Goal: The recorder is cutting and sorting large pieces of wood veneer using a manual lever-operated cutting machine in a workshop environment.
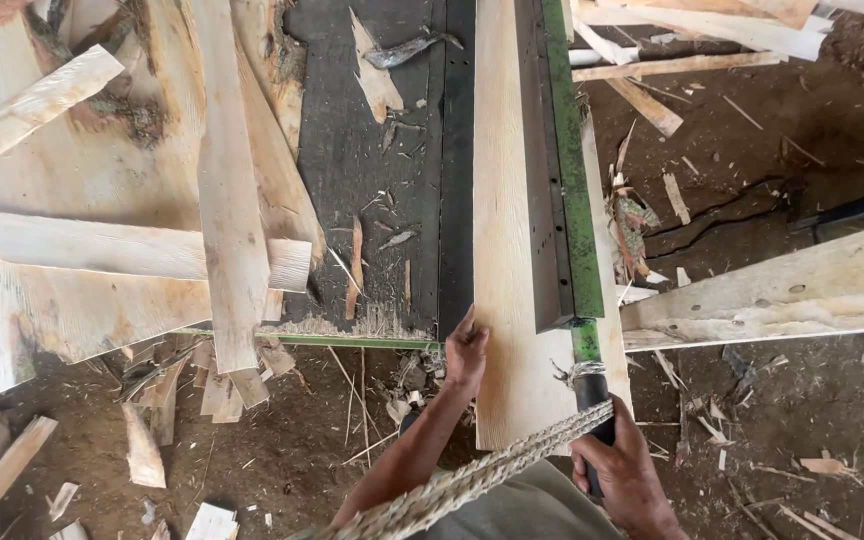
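Left hand flat against near left edge of pale plank lying lengthwise on dark saw table, fingers extended. Right hand clenched around black handle of green bar, twisted rope touching across its knuckles.

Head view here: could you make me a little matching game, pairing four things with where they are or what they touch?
1 left hand
2 right hand
3 braided rope
4 green rail

a grips the black handle
b runs along the board's right side
c rests on the pale board, at its left edge
d crosses diagonally above the forearm

Pairs: 1-c, 2-a, 3-d, 4-b
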